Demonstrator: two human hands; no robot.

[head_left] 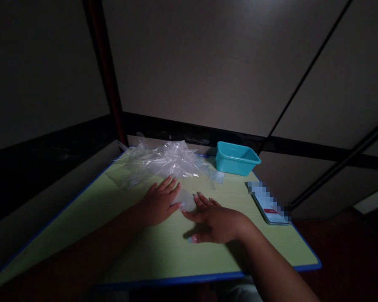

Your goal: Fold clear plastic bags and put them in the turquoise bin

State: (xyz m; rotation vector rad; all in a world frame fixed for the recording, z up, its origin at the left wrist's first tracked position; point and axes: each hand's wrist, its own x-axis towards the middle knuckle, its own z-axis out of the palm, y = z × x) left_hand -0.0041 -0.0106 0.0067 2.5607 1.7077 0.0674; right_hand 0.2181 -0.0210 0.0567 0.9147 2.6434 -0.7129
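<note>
My left hand [159,202] lies flat on the pale green table [119,235], fingers stretched toward a small clear plastic bag [186,198] that lies between both hands. My right hand [214,221] rests palm down beside it, fingertips touching the bag's near edge. Both hands press the bag flat and grip nothing. Just beyond my left hand sits a heap of crumpled clear plastic bags [159,161].
A turquoise plastic tub [236,158] stands at the table's far right corner. A stack of flat cards or packets [269,203] lies near the right edge. The table has a blue rim, and dark wall panels rise behind it.
</note>
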